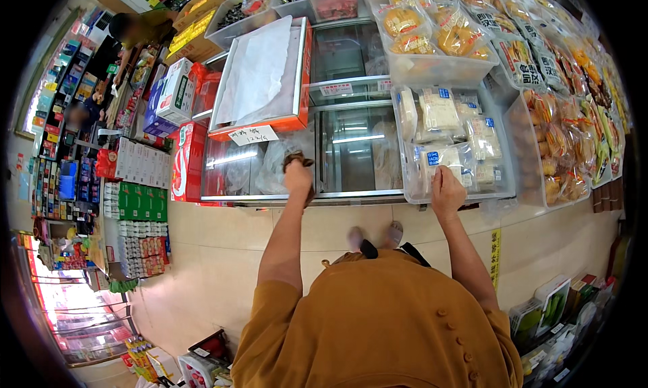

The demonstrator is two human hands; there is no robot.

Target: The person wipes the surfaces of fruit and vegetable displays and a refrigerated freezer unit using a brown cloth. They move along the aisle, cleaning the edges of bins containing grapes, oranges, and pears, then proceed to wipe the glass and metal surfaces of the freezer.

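Observation:
My left hand (297, 178) is closed on a crumpled dark brown cloth (298, 158) over the front edge of a glass-topped display case (354, 150). At the right, my right hand (448, 189) grips a clear plastic packet (445, 157) of pale food with a blue label, at the front of a translucent plastic bin (508, 180). More such packets (438, 107) lie in that bin. Between my hands the sliding glass top reflects ceiling lights. A red-edged cardboard box (305, 74) lined with white paper rests on the case, beyond my left hand, with a handwritten card at its front.
Bins of wrapped buns (557, 150) and round pastries (402, 23) stand at the right and back. A red carton (188, 160) sits at the case's left end. Two people are behind the goods at the upper left. Stacked green cartons (143, 202) stand left; produce crates are lower right.

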